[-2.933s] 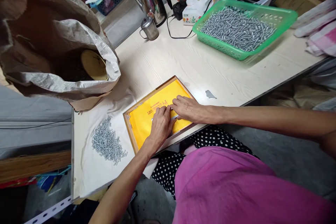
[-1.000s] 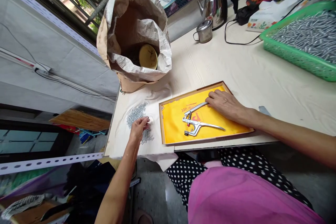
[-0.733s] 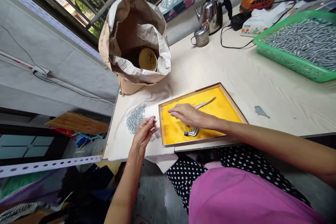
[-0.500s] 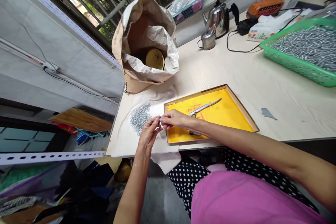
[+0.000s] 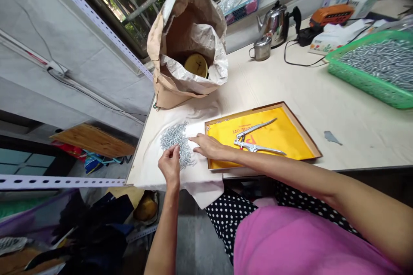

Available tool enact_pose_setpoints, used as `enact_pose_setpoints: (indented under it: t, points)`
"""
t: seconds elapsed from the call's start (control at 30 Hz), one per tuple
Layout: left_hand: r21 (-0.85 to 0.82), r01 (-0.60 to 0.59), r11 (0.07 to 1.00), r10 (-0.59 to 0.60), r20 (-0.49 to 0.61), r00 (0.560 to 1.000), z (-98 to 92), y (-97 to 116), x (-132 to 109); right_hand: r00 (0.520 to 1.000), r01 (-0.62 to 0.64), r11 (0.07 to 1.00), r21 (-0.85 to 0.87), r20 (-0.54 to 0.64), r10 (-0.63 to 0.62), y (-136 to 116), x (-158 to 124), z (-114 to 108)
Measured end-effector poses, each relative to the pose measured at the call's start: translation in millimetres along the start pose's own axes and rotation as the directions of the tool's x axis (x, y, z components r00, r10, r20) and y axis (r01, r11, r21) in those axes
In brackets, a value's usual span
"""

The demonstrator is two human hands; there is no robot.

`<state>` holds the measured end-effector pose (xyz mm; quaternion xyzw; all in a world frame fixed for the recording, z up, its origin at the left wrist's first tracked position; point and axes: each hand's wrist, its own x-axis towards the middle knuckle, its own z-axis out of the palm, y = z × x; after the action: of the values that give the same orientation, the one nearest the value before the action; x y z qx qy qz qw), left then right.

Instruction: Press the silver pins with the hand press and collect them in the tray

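Note:
A pile of small silver screw-like metal pieces (image 5: 176,137) lies on the cloth at the table's left end. At the pile's near edge, my left hand (image 5: 169,164) has thumb and fingers pinched together; whatever may be between them is too small to make out. My right hand (image 5: 209,146) reaches over the left rim of a shallow tray (image 5: 303,131) lined in yellow. Its index finger stretches toward the pile's right side, thumb apart, with no held piece visible. Silver spring-loaded pliers (image 5: 250,144) lie in the tray with their handles spread.
Behind the pile stands an open paper sack (image 5: 167,90) with a round yellowish thing inside. A green basket (image 5: 364,81) full of metal pieces sits at the right. Farther back are a metal cup (image 5: 262,49), a kettle (image 5: 275,25) and an orange device (image 5: 332,15). A grey scrap (image 5: 331,137) lies right of the tray.
My hands, which met fingertip to fingertip beside the pile, have drawn apart. The left moved left to the pile's edge; the right stretched its index finger. More of the pliers shows now.

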<state>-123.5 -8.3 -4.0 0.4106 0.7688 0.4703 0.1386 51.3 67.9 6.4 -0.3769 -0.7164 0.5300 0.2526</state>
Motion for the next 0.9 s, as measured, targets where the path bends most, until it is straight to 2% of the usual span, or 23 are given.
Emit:
enact_pose_setpoints:
  t: [0.03, 0.07, 0.13, 0.23, 0.33, 0.43, 0.53, 0.7, 0.83, 0.9]
  points:
    - [0.015, 0.004, 1.000, -0.004, 0.028, 1.000, -2.1, 0.1, -1.8, 0.996, 0.087, 0.984, -0.157, 0.004, -0.088, -0.2, -7.8, -11.6]
    - [-0.002, 0.021, 1.000, -0.021, 0.078, 0.997, -2.4, 1.5, -5.0, 0.985, 0.168, 0.928, -0.332, 0.029, -0.168, 0.5, -17.3, -25.2]
    - [-0.078, 0.077, 0.994, -0.059, 0.213, 0.975, 3.8, 8.0, -15.3, 0.970, 0.229, 0.793, -0.564, 0.066, -0.233, 5.4, -40.1, -55.4]
    - [-0.160, 0.171, 0.972, -0.085, 0.437, 0.895, 28.1, 24.8, -36.4, 0.993, 0.088, 0.669, -0.738, 0.013, -0.117, 22.7, -80.1, -96.5]
    - [-0.133, 0.192, 0.972, -0.079, 0.585, 0.807, 61.6, 42.4, -54.8, 1.000, -0.006, 0.609, -0.793, -0.023, -0.020, 49.9, -118.8, -119.4]
    - [-0.056, 0.151, 0.987, -0.077, 0.656, 0.750, 91.4, 52.2, -62.5, 0.998, -0.048, 0.559, -0.828, -0.063, -0.007, 78.9, -146.5, -124.8]
    - [0.031, 0.094, 0.995, -0.088, 0.706, 0.703, 110.1, 53.4, -60.7, 0.996, -0.056, 0.544, -0.838, -0.086, -0.030, 100.7, -158.0, -124.2]
    - [0.157, 0.038, 0.987, -0.143, 0.741, 0.656, 122.0, 52.2, -55.0, 0.990, 0.027, 0.553, -0.833, -0.056, -0.132, 115.2, -155.8, -130.9]
    - [0.197, 0.103, 0.975, -0.219, 0.771, 0.598, 126.9, 54.8, -58.6, 0.983, 0.040, 0.529, -0.847, -0.063, -0.175, 119.6, -153.5, -137.1]
    - [0.190, 0.132, 0.973, -0.231, 0.777, 0.586, 128.9, 56.0, -62.7, 0.982, 0.039, 0.531, -0.846, -0.067, -0.178, 121.6, -153.5, -137.4]
